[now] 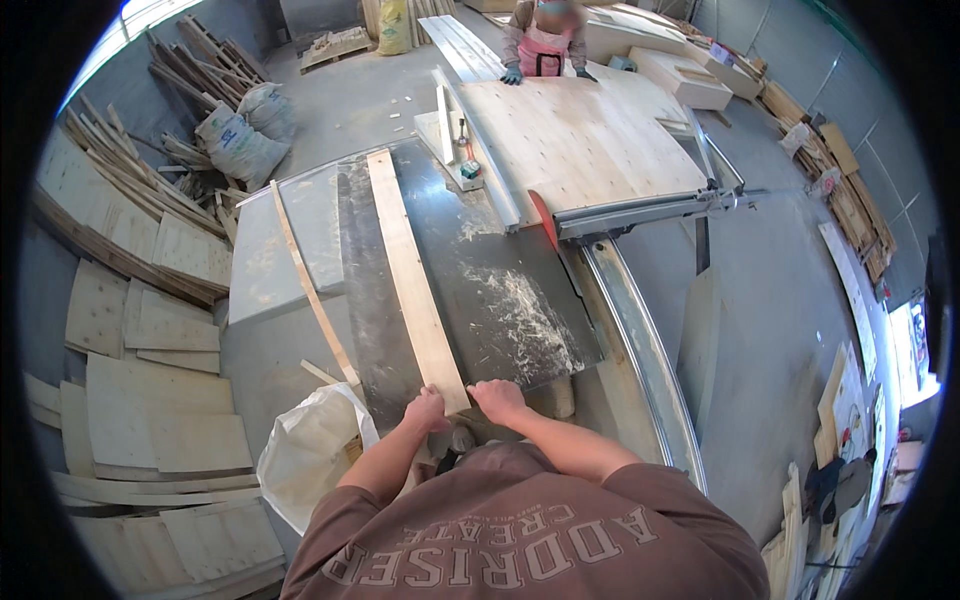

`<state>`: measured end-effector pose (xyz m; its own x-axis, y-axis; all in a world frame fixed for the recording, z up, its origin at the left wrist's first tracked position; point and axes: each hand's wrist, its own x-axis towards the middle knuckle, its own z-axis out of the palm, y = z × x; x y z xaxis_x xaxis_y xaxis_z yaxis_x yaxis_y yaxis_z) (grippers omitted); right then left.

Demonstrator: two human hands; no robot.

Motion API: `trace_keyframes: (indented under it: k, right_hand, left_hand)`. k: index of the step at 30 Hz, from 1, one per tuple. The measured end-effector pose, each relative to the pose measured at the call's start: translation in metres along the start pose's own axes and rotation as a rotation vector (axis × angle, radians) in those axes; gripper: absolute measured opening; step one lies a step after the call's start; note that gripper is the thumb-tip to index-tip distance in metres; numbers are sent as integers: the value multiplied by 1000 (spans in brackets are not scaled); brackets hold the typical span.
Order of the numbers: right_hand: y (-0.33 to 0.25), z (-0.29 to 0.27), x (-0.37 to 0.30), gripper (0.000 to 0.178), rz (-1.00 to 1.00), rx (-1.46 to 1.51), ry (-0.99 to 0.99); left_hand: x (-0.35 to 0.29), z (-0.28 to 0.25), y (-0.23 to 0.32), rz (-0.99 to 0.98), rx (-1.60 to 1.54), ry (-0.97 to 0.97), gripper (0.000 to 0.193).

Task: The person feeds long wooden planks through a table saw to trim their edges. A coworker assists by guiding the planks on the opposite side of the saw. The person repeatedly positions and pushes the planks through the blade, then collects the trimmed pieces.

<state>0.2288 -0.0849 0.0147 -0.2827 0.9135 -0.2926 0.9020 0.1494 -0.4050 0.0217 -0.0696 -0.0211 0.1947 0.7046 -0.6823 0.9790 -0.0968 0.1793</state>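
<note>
The board (412,270) lies lengthwise on the dark table (455,265), its near end at the table's near edge. There the left hand (425,408) is closed on the board's left side. The right hand (495,400), fingers curled, meets the right corner; whether it pinches the wood, I cannot tell. The step in hand looks like lining up or steadying the board from that end. Shifting it further would call for both hands working together, keeping it flat and straight. Left of the table's dark top lies a thin strip (308,275); beyond its right far side, a co-worker (545,40) stands at a sheet (590,140), near a red guard (543,215) beside the table.
</note>
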Motion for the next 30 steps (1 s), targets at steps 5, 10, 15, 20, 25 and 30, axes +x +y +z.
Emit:
trace_keyframes:
  k: [5,10,15,20,25,30]
  right_hand:
    - [44,20,-12,22,38,275,99]
    - [64,-5,-37,17,155,467,145]
    - [124,31,-49,30,303,415,414]
    - [156,40,-56,2,342,638,537]
    - [191,59,-35,11,508,818,635]
    - [245,87,-11,25,687,1125,602]
  left_hand:
    - [-1,3,5,-60,1,27,103]
    - [-36,3,36,-226,-69,338,91]
    - [-33,22,28,-280,-328,186,46]
    - [-44,40,31,-7,-527,786,29]
    - [-59,8,67,-28,-673,792,10]
    - [-62,8,79,-139,-673,877,46]
